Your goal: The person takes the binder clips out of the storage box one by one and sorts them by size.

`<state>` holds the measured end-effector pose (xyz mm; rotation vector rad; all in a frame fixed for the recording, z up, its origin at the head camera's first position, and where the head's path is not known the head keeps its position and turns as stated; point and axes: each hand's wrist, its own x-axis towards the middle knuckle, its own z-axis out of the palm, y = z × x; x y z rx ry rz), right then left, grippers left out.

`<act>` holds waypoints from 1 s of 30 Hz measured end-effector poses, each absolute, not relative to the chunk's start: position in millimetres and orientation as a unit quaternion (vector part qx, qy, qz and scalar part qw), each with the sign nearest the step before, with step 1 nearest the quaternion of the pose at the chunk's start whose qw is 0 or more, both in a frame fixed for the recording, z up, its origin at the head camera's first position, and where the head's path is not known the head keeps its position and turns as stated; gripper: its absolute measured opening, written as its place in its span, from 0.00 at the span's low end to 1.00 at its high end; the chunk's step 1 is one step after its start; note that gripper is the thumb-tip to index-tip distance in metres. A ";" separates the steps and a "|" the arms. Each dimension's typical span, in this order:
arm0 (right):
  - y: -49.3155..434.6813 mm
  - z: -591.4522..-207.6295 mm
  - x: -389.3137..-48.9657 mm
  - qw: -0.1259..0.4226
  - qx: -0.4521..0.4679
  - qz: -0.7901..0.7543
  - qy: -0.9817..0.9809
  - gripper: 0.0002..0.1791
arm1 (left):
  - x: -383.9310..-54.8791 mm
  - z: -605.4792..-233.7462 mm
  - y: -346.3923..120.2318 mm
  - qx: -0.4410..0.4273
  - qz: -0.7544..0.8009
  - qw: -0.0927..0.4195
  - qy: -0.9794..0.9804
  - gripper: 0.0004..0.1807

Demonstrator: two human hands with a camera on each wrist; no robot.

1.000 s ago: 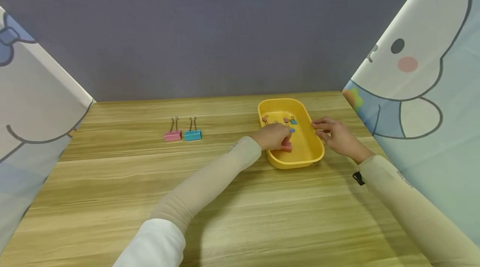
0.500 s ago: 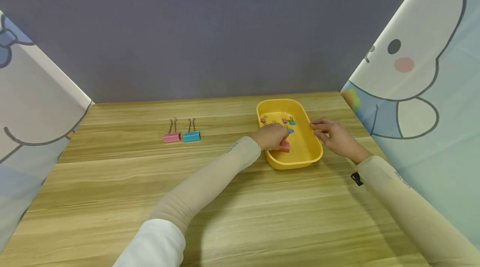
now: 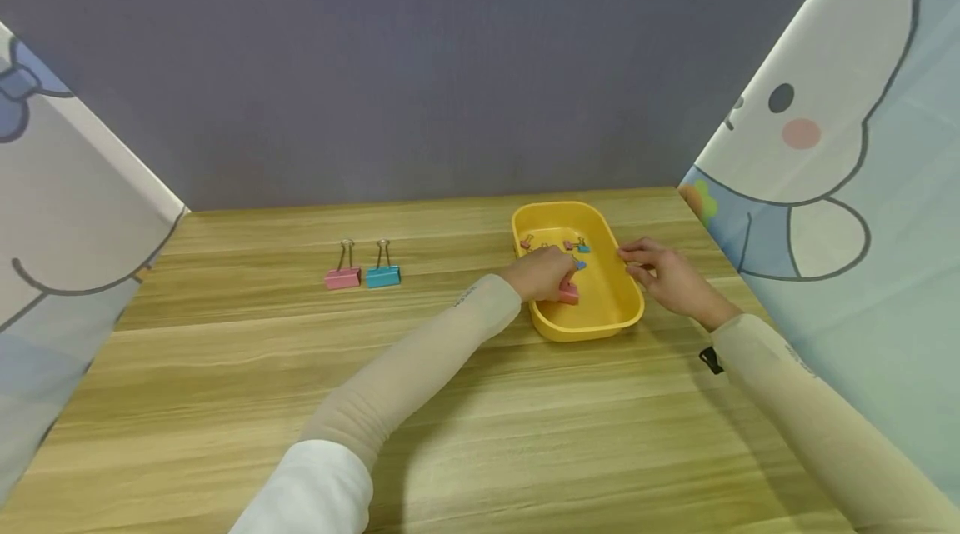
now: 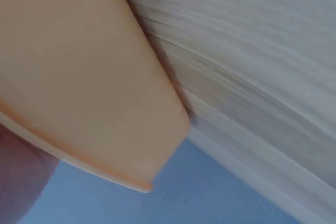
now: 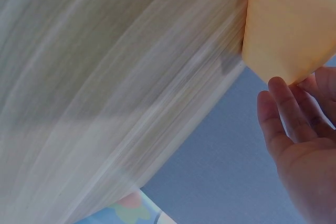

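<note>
In the head view my left hand reaches over the near-left side of a yellow tray, fingers curled down inside it. It grips a red-pink binder clip, which shows below the knuckles; the fingertips are mostly hidden. My right hand pinches the tray's right rim between thumb and fingers. Several small binder clips lie in the tray, including a pink one and a blue one. The left wrist view has the tray's outer wall covering nearly all of the left hand.
On the wooden table, a large pink binder clip and a large blue binder clip stand side by side, left of the tray. A grey panel rises behind, with printed cartoon sheets at both sides.
The head view has shifted slightly. Both hands keep their places at the tray, and the red-pink binder clip stays under the left hand.
</note>
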<state>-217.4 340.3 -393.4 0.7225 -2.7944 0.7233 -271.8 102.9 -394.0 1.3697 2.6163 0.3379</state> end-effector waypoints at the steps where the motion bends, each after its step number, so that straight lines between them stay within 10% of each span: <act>1: 339.6 -393.4 -218.2 0.082 0.243 0.243 -0.935 0.15 | -272.8 -394.6 101.8 0.459 0.121 0.082 0.876 0.19; 30: 352.1 -394.1 -224.2 0.085 0.241 0.237 -0.937 0.16 | -303.2 -357.2 22.4 0.431 0.256 -0.061 0.863 0.06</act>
